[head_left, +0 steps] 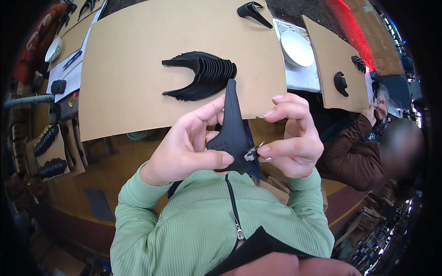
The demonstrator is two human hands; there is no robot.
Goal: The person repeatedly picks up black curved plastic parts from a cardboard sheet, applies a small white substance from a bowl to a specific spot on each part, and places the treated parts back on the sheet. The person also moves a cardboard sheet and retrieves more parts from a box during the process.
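My left hand [186, 145] is closed around a black moulded part [233, 126], its thumb pressed on a patch of small raised dots. The part is held upright, with a narrow tip at the top and a broad, rounded lower end. Beside that lower end, my right hand [294, 135] pinches a small crumpled white-and-dark piece [251, 154] between thumb and finger; it seems to touch the part's edge. What this piece is, I cannot make out. Its upper fingers are raised and spread apart. A nested stack of curved black parts [207, 76] lies just beyond my hands.
Cardboard [129, 60] covers the table before me. A single black part [254, 13] lies at its far right. A white bowl [297, 48] stands right of it, near another cardboard sheet [331, 60] with black pieces. A co-worker in a brown sleeve [350, 152] sits at the right.
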